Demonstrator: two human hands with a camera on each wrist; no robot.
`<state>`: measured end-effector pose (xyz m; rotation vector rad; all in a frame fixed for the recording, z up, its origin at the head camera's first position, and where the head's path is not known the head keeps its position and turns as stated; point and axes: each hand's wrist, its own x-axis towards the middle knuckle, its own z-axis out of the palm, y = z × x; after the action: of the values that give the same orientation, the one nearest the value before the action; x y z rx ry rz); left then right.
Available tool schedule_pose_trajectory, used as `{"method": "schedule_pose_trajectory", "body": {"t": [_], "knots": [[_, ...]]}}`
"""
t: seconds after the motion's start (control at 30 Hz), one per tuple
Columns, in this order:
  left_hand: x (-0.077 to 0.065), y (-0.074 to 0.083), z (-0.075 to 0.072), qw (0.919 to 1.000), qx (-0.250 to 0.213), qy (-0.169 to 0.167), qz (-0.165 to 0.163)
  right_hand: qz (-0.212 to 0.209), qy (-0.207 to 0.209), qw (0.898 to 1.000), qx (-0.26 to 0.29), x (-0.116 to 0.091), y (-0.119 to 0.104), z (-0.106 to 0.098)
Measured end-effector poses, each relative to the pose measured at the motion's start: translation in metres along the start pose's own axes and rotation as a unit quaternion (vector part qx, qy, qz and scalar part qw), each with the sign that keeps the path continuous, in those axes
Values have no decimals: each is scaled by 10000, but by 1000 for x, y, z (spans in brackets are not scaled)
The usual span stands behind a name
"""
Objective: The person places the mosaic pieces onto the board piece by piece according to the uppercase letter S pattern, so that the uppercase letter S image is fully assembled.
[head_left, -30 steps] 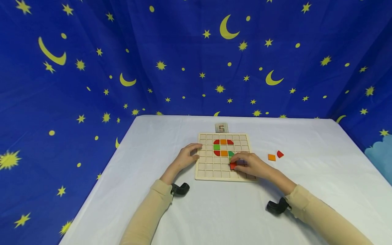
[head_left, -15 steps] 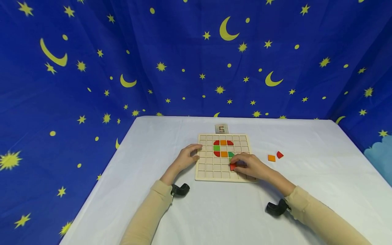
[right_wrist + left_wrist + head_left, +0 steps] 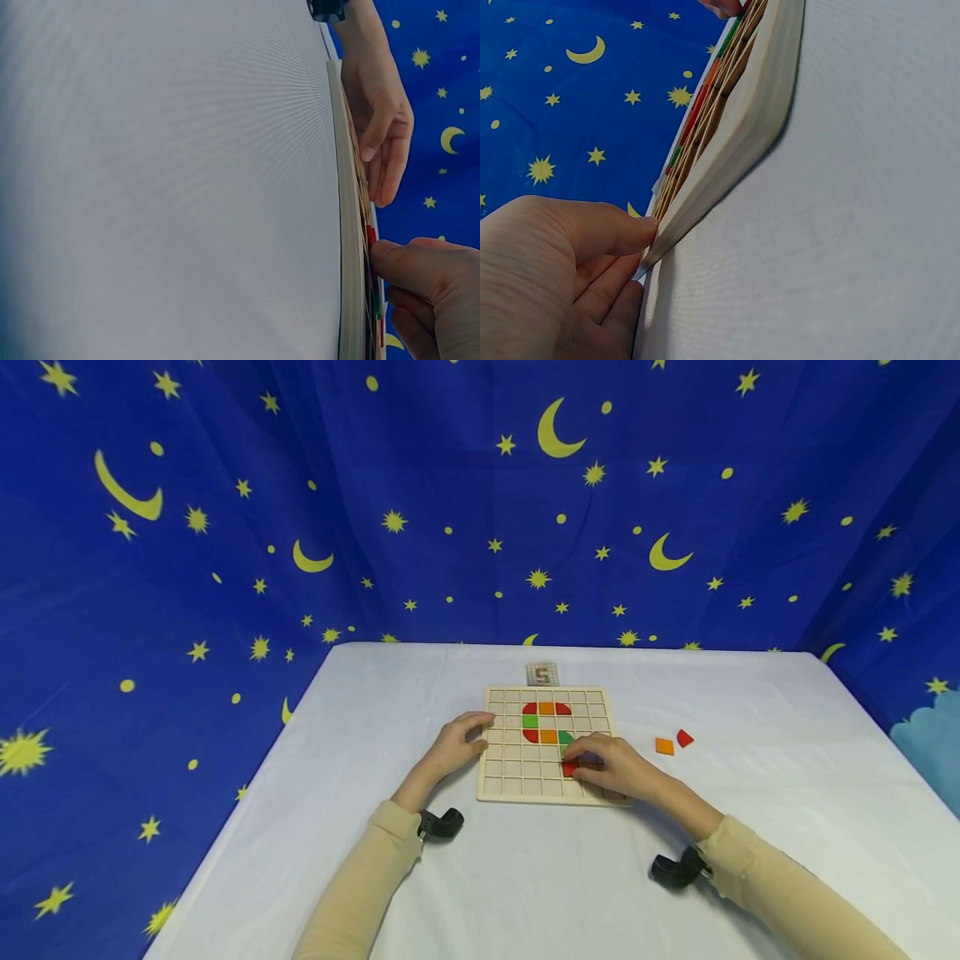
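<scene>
In the head view, a wooden grid board [image 3: 506,768] lies on the table, with red, orange and green pieces set in some of its squares. My left hand [image 3: 452,744] rests at the board's left edge, its thumb and fingers touching the rim. The left wrist view has that thumb [image 3: 634,234] against the edge. Over the lower right squares, my right hand [image 3: 618,766] pinches a red piece [image 3: 569,769] between thumb and fingers. That piece's exact shape is partly hidden. Just above it, a dark green piece [image 3: 565,738] shows beside the fingers.
Right of the board, an orange square [image 3: 664,747] and a red quarter-circle piece [image 3: 685,738] lie loose on the white tablecloth [image 3: 540,877]. Behind the board is a small pattern card [image 3: 542,674]. A blue curtain [image 3: 465,493] with stars and moons hangs behind the table.
The red piece at my right fingers looks slightly lower and flatter against the board. Both hands stay almost in place.
</scene>
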<state>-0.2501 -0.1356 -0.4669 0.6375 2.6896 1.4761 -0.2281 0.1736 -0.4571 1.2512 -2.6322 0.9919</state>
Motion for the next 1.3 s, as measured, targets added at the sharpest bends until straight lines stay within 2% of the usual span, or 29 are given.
{"method": "schedule_pose_trajectory", "body": {"t": [0.13, 0.3, 0.47, 0.7, 0.97, 1.13, 1.3], "knots": [[0, 1, 0, 10000, 88, -24, 2, -5, 90, 9999, 140, 1, -2, -4], [0, 1, 0, 9999, 97, -15, -41, -126, 476, 9978, 438, 5, -7, -18], [1, 1, 1, 9999, 127, 6, -38, 101, 705, 9970, 292, 2, -7, -31], [0, 0, 1, 9998, 217, 17, -22, 536, 1188, 9915, -41, -24, 9, -56], [-1, 1, -1, 9997, 235, 6, -49, 1193, 1729, 9765, -480, -60, 26, -81], [-1, 0, 0, 9998, 213, 14, -17, 1509, 1875, 9695, -463, -74, 33, -85], [0, 3, 2, 10000, 19, 23, -33, 1687, 1811, 9680, -412, -80, 40, -82]]}}
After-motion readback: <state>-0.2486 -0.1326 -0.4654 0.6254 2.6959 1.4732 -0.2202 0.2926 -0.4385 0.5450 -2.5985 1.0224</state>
